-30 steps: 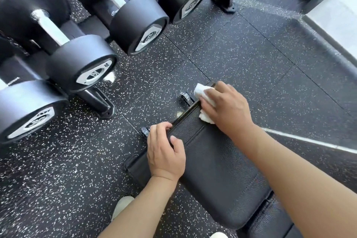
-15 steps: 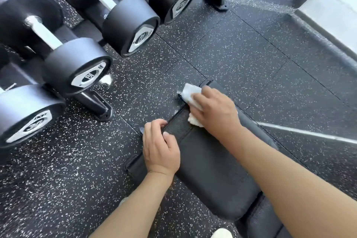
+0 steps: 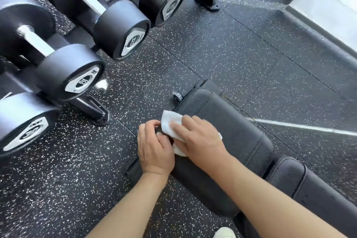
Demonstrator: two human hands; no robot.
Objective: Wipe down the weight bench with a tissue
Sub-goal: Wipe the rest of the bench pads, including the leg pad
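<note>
The black padded weight bench [image 3: 237, 121] lies low across the middle of the view, its seat pad towards the dumbbell rack and its back pad [image 3: 309, 189] running to the lower right. A white tissue [image 3: 171, 122] lies on the seat pad's left edge. My right hand [image 3: 200, 140] presses flat on the tissue with its fingers stretched over it. My left hand [image 3: 154, 147] grips the same edge of the pad just beside the tissue, fingers curled over the rim and touching my right hand.
A rack of several large black dumbbells [image 3: 121, 29] fills the upper left, with its foot [image 3: 94, 111] on the speckled rubber floor [image 3: 222, 50] close to the bench. A bright threshold [image 3: 328, 11] runs along the upper right. A white shoe tip [image 3: 225, 233] shows at the bottom.
My right hand has slid the tissue along the pad's left edge from the far end towards me, up against my left hand. My left hand stays gripping the edge.
</note>
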